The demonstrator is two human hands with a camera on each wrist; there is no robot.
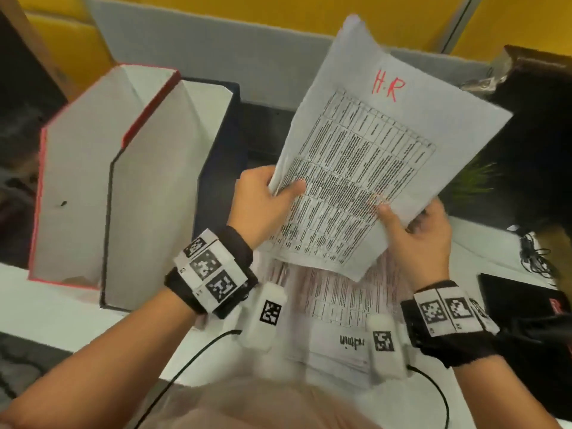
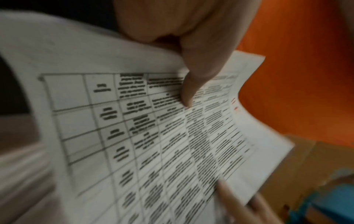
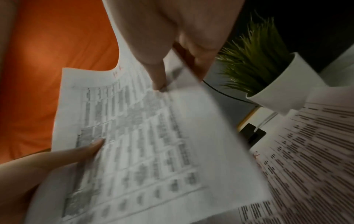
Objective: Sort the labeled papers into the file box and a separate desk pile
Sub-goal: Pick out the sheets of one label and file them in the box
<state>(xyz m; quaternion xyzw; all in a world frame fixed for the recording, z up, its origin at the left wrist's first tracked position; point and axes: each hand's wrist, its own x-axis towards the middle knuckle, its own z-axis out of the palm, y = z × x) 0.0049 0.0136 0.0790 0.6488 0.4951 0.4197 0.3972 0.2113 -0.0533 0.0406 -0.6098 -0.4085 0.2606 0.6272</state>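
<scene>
Paper marked "H-R" [image 1: 368, 168] floats above the desk pile [image 1: 337, 308], pinched at its lower edges by left hand [image 1: 263, 205] and right hand [image 1: 418, 236]. Light and floppy, it probably needs both edges supported on the way to the file box [image 1: 77, 181] at nine o'clock.

White desk [image 1: 58, 308]: red-edged white cardboard file box [image 1: 80, 181] and dark-edged one [image 1: 161, 193] side by side at left, pile of printed papers [image 1: 334, 308] centre, flat black device [image 1: 523, 297] right, white-potted green plant [image 3: 268, 78].

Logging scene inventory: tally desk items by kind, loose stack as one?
Red-trimmed file box: 1
Black-trimmed file box: 1
Held white sheet marked H.R: 1
Stack of printed papers: 1
Green potted plant: 1
Total: 5
</scene>
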